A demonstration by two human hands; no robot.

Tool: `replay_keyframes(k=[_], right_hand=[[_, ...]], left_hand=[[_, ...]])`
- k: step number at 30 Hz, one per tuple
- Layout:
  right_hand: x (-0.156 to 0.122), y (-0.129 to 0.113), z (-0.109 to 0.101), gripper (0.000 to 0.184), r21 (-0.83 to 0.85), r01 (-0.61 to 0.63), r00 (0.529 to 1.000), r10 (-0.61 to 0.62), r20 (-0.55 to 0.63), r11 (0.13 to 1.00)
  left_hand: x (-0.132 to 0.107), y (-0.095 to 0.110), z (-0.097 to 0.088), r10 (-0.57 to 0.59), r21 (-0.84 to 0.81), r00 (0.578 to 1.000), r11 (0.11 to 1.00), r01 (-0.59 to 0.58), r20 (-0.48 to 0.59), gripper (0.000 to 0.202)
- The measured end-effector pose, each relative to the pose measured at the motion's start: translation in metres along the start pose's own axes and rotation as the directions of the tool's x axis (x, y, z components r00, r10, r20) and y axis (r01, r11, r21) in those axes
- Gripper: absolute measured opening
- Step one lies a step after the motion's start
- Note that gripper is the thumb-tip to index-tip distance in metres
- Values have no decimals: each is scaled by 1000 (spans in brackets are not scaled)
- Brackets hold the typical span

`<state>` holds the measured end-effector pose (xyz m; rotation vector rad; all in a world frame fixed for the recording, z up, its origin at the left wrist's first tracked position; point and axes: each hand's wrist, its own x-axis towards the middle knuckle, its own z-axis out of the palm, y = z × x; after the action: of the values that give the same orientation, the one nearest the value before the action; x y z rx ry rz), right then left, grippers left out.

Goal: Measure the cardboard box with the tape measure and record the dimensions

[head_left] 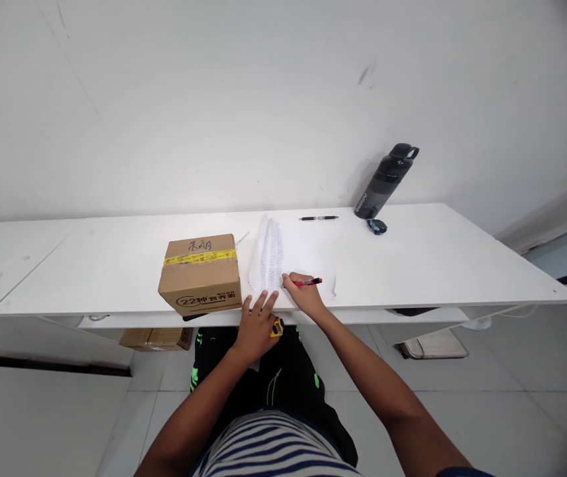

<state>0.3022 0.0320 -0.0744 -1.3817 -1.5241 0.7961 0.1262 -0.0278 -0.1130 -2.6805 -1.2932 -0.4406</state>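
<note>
A sheet of paper (308, 255) lies on the white table (412, 265), its left part folded up and showing lines of writing. My right hand (303, 295) is closed on a red pen (308, 283) with the tip on the paper near the front edge. My left hand (256, 324) rests at the table's front edge with fingers spread on the paper's corner. A small yellow object (277, 327) shows just under that hand. A taped cardboard box (201, 273) stands left of the paper.
A black pen (318, 218) lies at the back of the table. A dark water bottle (386, 179) leans by the wall, with a small blue-black object (377, 226) beside it. Another cardboard box (157, 338) sits under the table.
</note>
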Motion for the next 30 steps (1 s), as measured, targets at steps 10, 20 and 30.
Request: replay_keyframes(k=[10,20,30], right_hand=[[0,1,0,46,-1,-10,1000,10,-12,1000],[0,6,0,45,-8,-4,999,4,-43,1000],[1,15,-1,39,-52,39,974,-49,-219,998]], left_hand=[[-1,0,1,7,6,1000,1000,-7,-2,27],[-1,0,2,12,-19,1000,1000,-12,-9,32],[3,7,-34,-57,-256,992,963,83,110,35]])
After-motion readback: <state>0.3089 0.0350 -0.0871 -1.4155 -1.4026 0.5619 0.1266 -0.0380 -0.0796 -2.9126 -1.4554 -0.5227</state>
